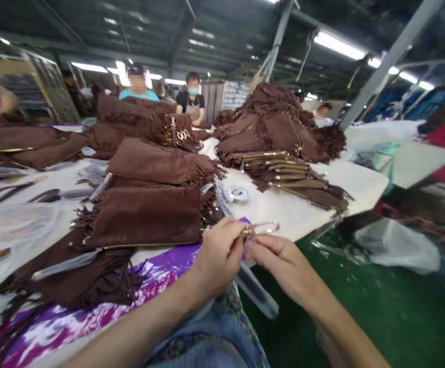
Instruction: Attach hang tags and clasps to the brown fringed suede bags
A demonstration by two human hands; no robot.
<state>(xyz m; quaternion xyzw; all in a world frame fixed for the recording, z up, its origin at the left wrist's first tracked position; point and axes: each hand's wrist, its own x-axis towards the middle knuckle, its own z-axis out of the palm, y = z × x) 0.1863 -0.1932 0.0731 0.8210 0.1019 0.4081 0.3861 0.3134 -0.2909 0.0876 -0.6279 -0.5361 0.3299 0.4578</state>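
Works at the near edge of the desk [283, 209], with both hands partly out over the green floor [391, 312]. Has the most open room to the right and below — only floor there until a clear plastic bag [402, 248], well apart from the hands. Has a bare pale stretch of desk just beyond the fingers too, with a whitish roll [241, 193] on it and stacked zipped pieces [299, 176] farther back. Gets little clearance on the left, with brown fringed bags [149, 217] just beside the wrist and a purple printed sheet [172, 260] along the edge.

Grips a gold-coloured metal loop [266, 223] by its left end, with the fingers of the left hand [220, 248] and right hand [274, 258] closed and bunched together there. Leaves the rounded part free, pointing right above the right fingers — cannot tell the exact contact points. Shows below the hands a plastic-wrapped strap [258, 294], slanting down over the floor.
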